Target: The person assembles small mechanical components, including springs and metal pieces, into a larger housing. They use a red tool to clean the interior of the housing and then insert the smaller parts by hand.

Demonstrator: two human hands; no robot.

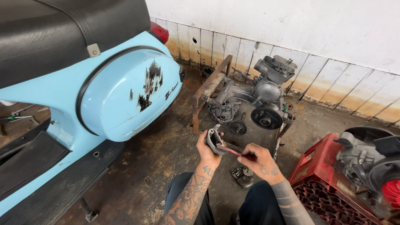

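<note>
Head view: a small grey curved metal part [214, 139] is being held up by the left hand [209, 151], fingers wrapped tight round its lower end, over the dirty concrete floor [158, 158] between the knees. A red-handled tool [239, 153], a screwdriver by the look of it, is being gripped by the right hand [261, 162], fingers closed round the handle; its shaft is being pointed left, with the tip touching or going into the part. The exact contact point is being hidden by the left thumb, so it cannot be told whether a screw is being engaged.

Step in hand, as judged: the part is being worked on with the tool tip, either a fastener being turned or dirt being scraped out. Which of the two cannot be told.

A small grey component [243, 175] is lying on the floor just below the right hand. A stripped grey engine [258, 98] is being propped in a rusty steel frame [208, 89] near the tiled wall, well apart from the hands, with a dark round pulley-like piece [238, 127] lying in front of it. A light-blue scooter [104, 91] is standing to the left; a red plastic crate [321, 179] carrying a second engine [366, 160] is standing to the right.

Next move, as judged: the part needs to be kept clamped steady by the left hand while the tool tip is being held seated and square, since a slip would be sending the tip towards the left palm.
</note>
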